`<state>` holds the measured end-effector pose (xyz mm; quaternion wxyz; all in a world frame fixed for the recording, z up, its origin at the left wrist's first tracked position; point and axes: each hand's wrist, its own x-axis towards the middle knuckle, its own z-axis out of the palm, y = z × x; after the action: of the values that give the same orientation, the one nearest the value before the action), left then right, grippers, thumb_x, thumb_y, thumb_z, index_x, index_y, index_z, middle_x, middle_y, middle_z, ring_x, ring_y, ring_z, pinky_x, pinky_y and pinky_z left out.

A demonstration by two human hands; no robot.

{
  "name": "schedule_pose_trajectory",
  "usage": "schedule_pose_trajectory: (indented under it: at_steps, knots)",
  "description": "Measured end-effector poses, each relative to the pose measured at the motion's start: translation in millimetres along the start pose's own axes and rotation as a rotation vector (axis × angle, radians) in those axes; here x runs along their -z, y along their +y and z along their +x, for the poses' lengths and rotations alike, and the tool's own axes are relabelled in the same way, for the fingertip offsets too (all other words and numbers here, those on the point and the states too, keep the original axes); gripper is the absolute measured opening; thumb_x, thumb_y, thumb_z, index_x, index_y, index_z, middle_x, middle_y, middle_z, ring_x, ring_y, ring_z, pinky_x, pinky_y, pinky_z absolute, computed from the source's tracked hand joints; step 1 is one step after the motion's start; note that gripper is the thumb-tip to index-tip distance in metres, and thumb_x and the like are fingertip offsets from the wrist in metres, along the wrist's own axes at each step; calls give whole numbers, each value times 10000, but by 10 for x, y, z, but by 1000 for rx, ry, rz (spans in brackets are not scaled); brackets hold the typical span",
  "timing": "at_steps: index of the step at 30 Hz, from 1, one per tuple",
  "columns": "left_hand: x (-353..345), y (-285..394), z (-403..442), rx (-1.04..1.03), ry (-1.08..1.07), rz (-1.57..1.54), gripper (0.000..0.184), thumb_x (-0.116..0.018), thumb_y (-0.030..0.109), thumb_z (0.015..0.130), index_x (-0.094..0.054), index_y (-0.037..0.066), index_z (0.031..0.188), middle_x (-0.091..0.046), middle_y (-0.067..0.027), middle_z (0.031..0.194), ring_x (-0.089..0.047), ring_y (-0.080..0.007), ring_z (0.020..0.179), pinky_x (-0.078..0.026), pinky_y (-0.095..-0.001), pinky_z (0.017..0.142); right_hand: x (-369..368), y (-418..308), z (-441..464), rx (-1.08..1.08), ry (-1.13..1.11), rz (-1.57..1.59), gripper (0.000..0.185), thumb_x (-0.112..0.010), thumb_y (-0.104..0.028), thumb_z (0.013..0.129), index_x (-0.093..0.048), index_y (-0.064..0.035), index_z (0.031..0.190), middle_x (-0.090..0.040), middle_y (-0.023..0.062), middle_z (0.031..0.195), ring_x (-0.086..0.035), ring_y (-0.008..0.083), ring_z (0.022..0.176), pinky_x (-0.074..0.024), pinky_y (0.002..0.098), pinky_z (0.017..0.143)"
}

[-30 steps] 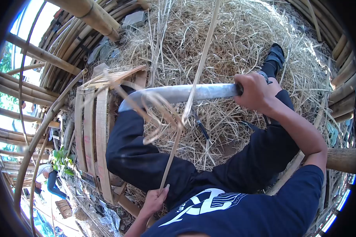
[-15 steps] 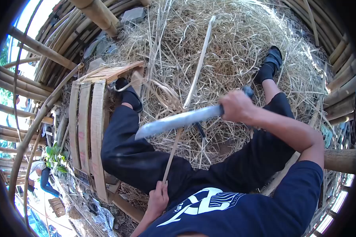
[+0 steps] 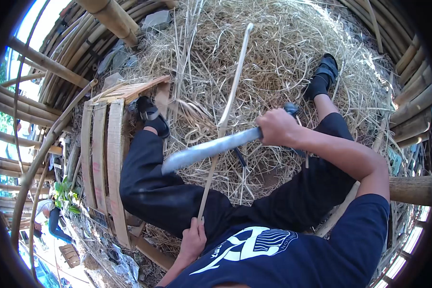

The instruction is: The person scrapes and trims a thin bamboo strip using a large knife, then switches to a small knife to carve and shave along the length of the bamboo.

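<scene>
Holds machete [image 3: 211, 150] in fully closed right hand [image 3: 278, 127], across pale strip [image 3: 225, 115], to right of wooden crate [image 3: 115, 158]; cannot confirm contact. Pinches strip's near part in closed left hand [image 3: 193, 237]. Advisable to angle edge shallowly, left fingers clear.

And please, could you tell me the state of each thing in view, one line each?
Right hand: closed around the machete handle.
Machete: unsheathed; contact with the strip unclear.
Left hand: closed on the strip's near end.
Strip: long, slightly bent.
Sandals: worn.
Straw: loose, scattered.
Crate: slatted; contents unclear.
</scene>
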<state>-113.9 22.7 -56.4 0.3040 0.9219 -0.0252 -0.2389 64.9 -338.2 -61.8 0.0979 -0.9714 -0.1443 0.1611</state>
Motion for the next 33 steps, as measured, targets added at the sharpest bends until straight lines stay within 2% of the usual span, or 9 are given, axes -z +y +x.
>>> schedule_pose_trajectory:
  at_steps: [6, 10, 16, 18, 20, 23, 26, 30, 33]
  knots:
    - [-16, 52, -13, -127, 34, 5, 116, -499, 163, 963, -464, 63, 915, -534, -214, 552, -566, -448, 557, -392, -527, 442, 272, 999, 303, -331, 246, -173, 155, -644, -145, 689, -696, -12, 750, -684, 180, 759, -694, 320, 720, -568, 413, 696]
    - [-34, -25, 4, -82, -16, -28, 100, -514, 140, 951, -470, 59, 911, -533, -210, 545, -568, -442, 544, -405, -514, 431, 273, 612, 98, -383, 217, -42, 195, -631, -165, 693, -683, 18, 735, -668, 223, 750, -687, 337, 705, -566, 409, 683]
    - [-46, 22, 20, -115, 38, 85, 113, -504, 148, 954, -464, 52, 910, -531, -219, 550, -567, -454, 560, -417, -519, 445, 27, 288, -21, -214, 247, 102, 180, -601, -168, 664, -661, 0, 683, -639, 206, 639, -669, 359, 638, -553, 438, 671]
    - [-67, 4, 7, -84, 7, 44, 115, -502, 156, 956, -462, 55, 917, -533, -223, 558, -566, -457, 568, -416, -527, 454, 57, 109, -18, 24, 42, -13, 186, -607, -178, 684, -669, -6, 651, -649, 188, 642, -674, 335, 629, -554, 422, 625]
    - [-45, -18, 0, -54, -25, 17, 118, -499, 164, 958, -461, 58, 923, -535, -227, 565, -566, -461, 576, -415, -535, 463, 180, 459, 187, 26, -17, -103, 184, -609, -203, 702, -683, -36, 701, -666, 158, 672, -679, 306, 636, -548, 424, 600]
    - [-58, 69, 26, -50, -13, 0, 122, -485, 182, 966, -470, 66, 933, -546, -233, 588, -566, -466, 589, -406, -555, 473, 375, 1462, 414, -463, 290, -167, 208, -630, -188, 744, -690, -2, 818, -688, 183, 770, -700, 302, 731, -570, 406, 685]
    - [-109, -51, 29, -102, 5, -23, 122, -478, 175, 966, -475, 61, 923, -542, -228, 574, -566, -466, 579, -410, -554, 464, 404, 1143, 332, -519, 271, -89, 221, -623, -171, 728, -687, 25, 807, -680, 225, 787, -695, 342, 746, -567, 420, 710]
    - [-67, -118, 10, -89, 5, 8, 122, -488, 175, 961, -473, 59, 927, -536, -225, 557, -569, -459, 570, -411, -552, 458, 302, 703, 315, -485, 214, 74, 197, -601, -141, 704, -686, 23, 774, -677, 221, 762, -690, 356, 722, -567, 415, 711]
    - [-121, -46, 6, -60, 5, 58, 127, -505, 164, 954, -467, 48, 916, -538, -227, 555, -568, -446, 546, -411, -529, 433, 188, 349, 188, -104, -6, -36, 167, -582, -125, 668, -678, 1, 720, -665, 182, 693, -678, 334, 655, -567, 401, 678]
